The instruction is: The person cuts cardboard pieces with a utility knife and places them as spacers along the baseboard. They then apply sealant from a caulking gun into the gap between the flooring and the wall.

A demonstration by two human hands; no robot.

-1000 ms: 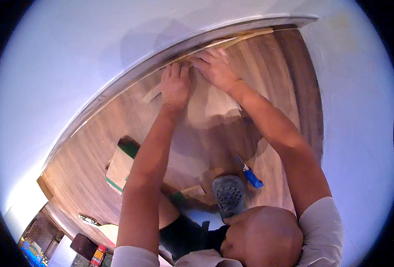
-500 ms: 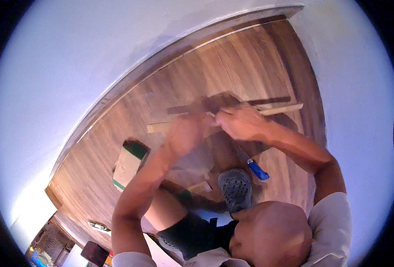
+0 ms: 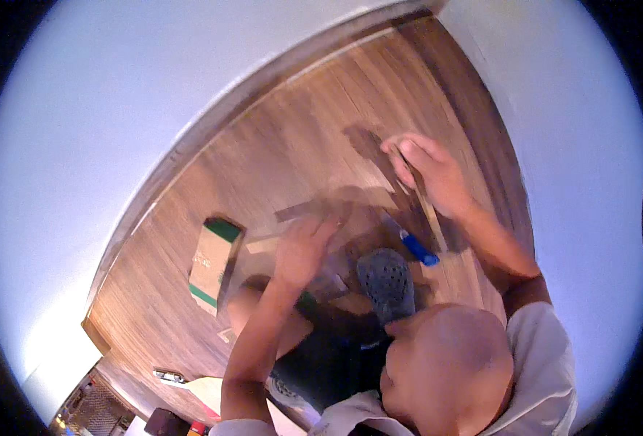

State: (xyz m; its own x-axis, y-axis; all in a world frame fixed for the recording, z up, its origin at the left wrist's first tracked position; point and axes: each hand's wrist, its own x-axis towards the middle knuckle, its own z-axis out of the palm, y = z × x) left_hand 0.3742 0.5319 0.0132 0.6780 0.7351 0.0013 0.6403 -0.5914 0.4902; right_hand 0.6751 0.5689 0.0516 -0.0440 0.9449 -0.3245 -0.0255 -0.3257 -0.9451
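My left hand [image 3: 305,247], smeared by motion, is closed round a short tan strip [image 3: 263,245] that sticks out to its left. Farther right and higher, my right hand [image 3: 437,174] pinches another narrow tan strip [image 3: 432,221], which slants down toward the floor. Whether the strips are wood or cardboard I cannot tell. Between my hands, closer to the right one, a blue-handled cutter knife [image 3: 419,249] lies on the floor with its blade pointing up and left. Dark shadows of both hands and strips fall beside them.
A cardboard box with green ends [image 3: 214,261] lies on the wood-look floor [image 3: 292,138] at left. My grey holed shoe [image 3: 385,282] is near the knife. Walls rise beyond the floor on both sides. A metal object [image 3: 169,376] and a dark box [image 3: 165,421] are lower left.
My hands, close together before along one long line of strip, have moved apart. The right hand rose and turned its strip steeply; the left went slightly down with the other piece.
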